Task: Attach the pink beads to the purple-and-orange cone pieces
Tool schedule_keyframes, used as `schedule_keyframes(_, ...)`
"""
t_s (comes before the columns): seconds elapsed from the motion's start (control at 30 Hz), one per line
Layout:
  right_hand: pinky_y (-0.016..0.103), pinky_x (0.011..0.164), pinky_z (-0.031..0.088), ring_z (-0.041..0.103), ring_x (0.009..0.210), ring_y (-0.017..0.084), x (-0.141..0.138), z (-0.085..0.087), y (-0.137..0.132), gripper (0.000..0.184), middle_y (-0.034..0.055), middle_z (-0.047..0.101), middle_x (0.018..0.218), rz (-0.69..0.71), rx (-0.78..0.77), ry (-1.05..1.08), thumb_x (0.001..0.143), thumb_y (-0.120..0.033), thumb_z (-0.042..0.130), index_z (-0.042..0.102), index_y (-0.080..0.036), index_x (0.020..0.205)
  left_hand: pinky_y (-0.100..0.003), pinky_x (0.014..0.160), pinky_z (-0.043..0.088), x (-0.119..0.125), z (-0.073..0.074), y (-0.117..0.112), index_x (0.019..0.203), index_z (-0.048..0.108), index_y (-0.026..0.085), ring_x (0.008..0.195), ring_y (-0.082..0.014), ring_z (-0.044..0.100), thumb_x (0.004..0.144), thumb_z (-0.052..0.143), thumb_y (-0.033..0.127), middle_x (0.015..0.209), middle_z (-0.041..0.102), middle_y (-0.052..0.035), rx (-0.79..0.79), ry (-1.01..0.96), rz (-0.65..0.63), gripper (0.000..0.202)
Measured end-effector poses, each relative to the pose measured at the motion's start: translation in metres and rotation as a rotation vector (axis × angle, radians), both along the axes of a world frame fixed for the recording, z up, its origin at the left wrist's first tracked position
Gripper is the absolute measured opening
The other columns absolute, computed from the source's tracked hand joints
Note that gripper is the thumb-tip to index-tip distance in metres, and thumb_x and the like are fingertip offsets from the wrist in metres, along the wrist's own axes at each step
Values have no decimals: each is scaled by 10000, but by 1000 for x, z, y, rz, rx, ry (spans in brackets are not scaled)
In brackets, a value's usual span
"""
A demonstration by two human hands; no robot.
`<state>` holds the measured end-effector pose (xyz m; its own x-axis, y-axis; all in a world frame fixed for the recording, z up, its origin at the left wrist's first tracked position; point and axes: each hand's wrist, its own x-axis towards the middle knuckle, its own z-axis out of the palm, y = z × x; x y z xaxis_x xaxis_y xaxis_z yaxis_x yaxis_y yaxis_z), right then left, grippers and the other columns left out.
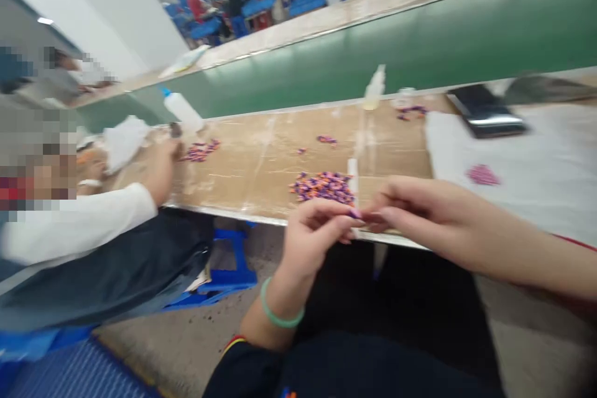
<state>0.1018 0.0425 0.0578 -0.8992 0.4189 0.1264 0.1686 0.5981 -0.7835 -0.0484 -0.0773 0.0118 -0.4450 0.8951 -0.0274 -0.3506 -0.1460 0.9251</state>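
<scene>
My left hand [305,239], with a green bangle at the wrist, pinches a small purple piece [355,214] between thumb and fingertips. Its exact kind is too small and blurred to tell. Close against it, my right hand [426,211] has thumb and forefinger pressed together; whatever they grip is hidden. Both hands hover over the table's front edge. Just behind them lies a heap of small purple, orange and pink pieces [324,186]. To the right, a patch of pink pieces [483,175] rests on a white cloth [541,149].
Small clusters [326,139] lie farther back. A clear nozzle bottle [374,90] and small jar [405,98] stand by the green strip [420,37]. A black phone-like object [487,112] lies right. At left, a co-worker's hand [163,165] is near another cluster [201,150] and a blue-capped bottle [183,109].
</scene>
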Motion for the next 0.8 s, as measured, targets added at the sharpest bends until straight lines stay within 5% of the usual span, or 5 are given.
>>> schedule_keyframes(0.13, 234, 531, 397, 535, 610, 123, -5, 22, -5, 157, 13, 618, 727, 44, -161, 21, 916, -268, 463, 557, -183, 823, -178, 478, 556, -2, 5, 2, 748, 755, 191, 498, -106, 668, 656, 924, 394, 672, 768, -13, 106, 97, 52, 280)
schedule_keyframes(0.3, 203, 513, 348, 438, 572, 89, 5, 23, -7, 103, -27, 534, 674, 43, -149, 67, 888, -193, 485, 530, -181, 796, -173, 498, 576, 1, 8, 2, 773, 774, 200, 516, -109, 692, 699, 907, 343, 703, 789, -15, 157, 181, 34, 209)
schedule_keyframes(0.8, 179, 513, 375, 472, 567, 75, 10, 27, -9, 107, -34, 548, 647, 38, -138, 118, 830, -163, 499, 520, -181, 727, -174, 536, 588, 7, 10, -1, 822, 795, 223, 570, -119, 721, 748, 876, 291, 756, 801, -17, 166, 245, -2, 129)
